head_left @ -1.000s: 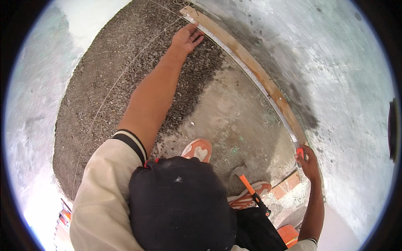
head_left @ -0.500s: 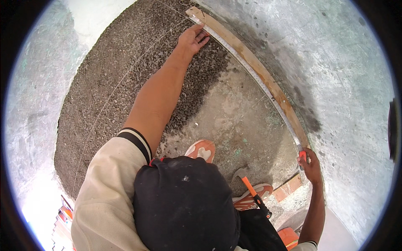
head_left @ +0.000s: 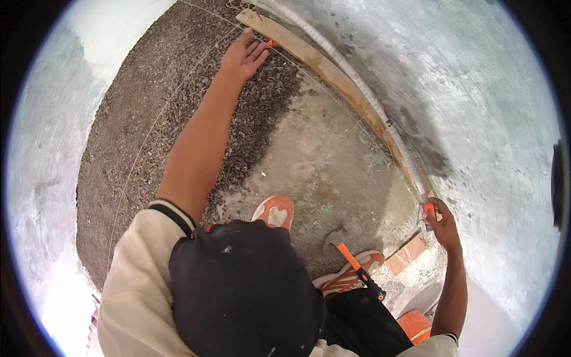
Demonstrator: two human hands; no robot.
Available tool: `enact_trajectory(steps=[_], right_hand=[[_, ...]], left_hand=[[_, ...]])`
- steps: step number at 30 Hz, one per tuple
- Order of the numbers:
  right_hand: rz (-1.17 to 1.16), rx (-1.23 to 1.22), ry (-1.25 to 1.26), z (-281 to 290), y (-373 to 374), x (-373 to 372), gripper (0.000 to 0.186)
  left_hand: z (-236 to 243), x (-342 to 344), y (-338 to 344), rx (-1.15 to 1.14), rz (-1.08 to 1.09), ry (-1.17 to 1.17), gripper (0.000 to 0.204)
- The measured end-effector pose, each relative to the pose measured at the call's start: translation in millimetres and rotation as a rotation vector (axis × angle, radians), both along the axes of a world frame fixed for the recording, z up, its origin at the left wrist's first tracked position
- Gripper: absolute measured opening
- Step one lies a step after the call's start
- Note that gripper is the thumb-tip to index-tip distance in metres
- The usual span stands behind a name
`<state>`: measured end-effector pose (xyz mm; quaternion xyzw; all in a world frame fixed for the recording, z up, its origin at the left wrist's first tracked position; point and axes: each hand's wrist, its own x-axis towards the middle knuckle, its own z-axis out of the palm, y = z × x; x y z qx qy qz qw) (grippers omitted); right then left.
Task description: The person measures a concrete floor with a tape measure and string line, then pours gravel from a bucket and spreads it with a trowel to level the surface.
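Observation:
My left hand reaches to the far end of a long wooden board, its fingers spread and open. Beside its fingertips is a small orange-red object, too small to make out; I see no grip on it. At the near end of the board, my right hand is closed around a red and grey tape measure. From its case the pale blade runs out long and curved, crossing over the board toward the wall side and the upper edge of the view. Where the blade ends is not visible.
Dark gravel covers the left of the floor, with bare concrete to its right. Thin strings cross the area. A hammer-like tool with an orange handle is beside my shoe. A brick-coloured piece and the wall lie right.
My left hand has come off the tape blade and opened. The blade has swung from the board's near side toward the wall. My right hand still holds the tape measure.

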<state>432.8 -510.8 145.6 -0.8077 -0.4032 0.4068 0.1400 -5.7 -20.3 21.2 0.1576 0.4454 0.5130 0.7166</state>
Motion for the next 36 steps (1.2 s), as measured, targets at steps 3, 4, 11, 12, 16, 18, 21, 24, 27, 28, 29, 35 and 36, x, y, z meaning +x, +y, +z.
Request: enact_trajectory(steps=[3, 4, 11, 12, 16, 18, 21, 24, 27, 28, 29, 35, 36], right_hand=[[-0.015, -0.051, 0.039, 24, -2, -4, 0.048], [-0.087, -0.1, 0.15, 30, -4, -7, 0.05], [0.154, -0.188, 0.433, 25, 4, -76, 0.056], [0.176, -0.184, 0.462, 20, 9, -88, 0.059], [0.201, -0.111, 0.586, -6, 28, -136, 0.076], [0.133, -0.104, 0.673, 2, 60, -176, 0.082], [-0.024, -0.063, 0.933, 17, 87, -217, 0.08], [0.068, -0.097, 0.741, -12, 43, -230, 0.066], [0.584, -0.206, -0.008, -39, -49, -215, 0.062], [0.614, -0.326, -0.096, -46, -74, -209, 0.058], [0.647, -0.325, -0.147, -53, -87, -207, 0.052], [0.372, -0.539, -0.175, -34, -44, -228, 0.027], [0.408, -0.563, -0.202, -17, -24, -240, 0.026]], left_hand=[[45, 0, -50, 0.175, -0.104, 0.325, 0.071], [60, 3, -68, 0.235, -0.187, 0.344, 0.073], [129, 24, -149, 0.292, -0.308, 0.188, 0.074], [127, 11, -151, 0.305, -0.336, 0.217, 0.072], [134, 6, -190, 0.22, -0.546, 0.307, 0.067], [131, 6, -224, 0.068, -0.665, 0.28, 0.065], [118, -5, -277, -0.219, -0.656, -0.026, 0.062], [128, -51, -276, -0.331, -0.396, -0.344, 0.059], [180, -97, -272, -0.193, -0.236, -0.13, 0.053], [196, -115, -278, -0.219, -0.237, -0.064, 0.053], [216, -134, -288, -0.243, -0.237, 0.004, 0.054], [325, -253, -377, -0.675, -0.437, 0.453, 0.056], [343, -273, -406, -0.776, -0.448, 0.493, 0.056]])
